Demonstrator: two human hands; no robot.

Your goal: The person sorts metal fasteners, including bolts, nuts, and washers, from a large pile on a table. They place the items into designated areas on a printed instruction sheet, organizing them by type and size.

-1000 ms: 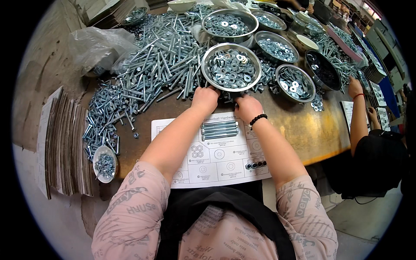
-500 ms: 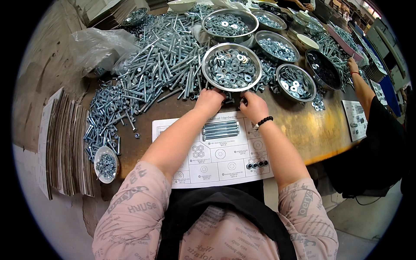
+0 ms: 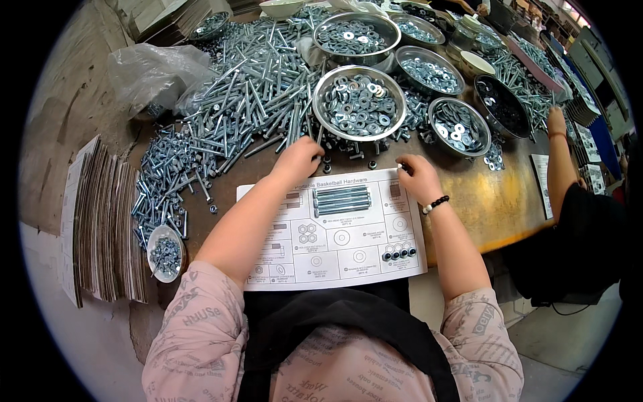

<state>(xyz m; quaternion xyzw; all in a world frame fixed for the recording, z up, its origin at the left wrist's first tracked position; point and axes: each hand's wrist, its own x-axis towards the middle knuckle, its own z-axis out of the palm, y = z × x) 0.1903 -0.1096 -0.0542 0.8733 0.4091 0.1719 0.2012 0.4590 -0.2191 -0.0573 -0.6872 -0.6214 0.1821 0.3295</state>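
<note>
Gleaming slender metal bolts [image 3: 341, 201] on paper [image 3: 342, 228]

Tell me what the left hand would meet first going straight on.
Ahead of the left hand, probably the bolt pile, close by the front steel bowl; depth is hard to judge.

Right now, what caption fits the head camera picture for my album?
Left hand and right hand by a printed sheet bearing bolts, near a bowl of washers.

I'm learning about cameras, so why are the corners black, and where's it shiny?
Head view: the round fisheye picture doesn't fill the corners; head view again: a yellowish glare on the table, bright streaks along the lined-up bolts.
</note>
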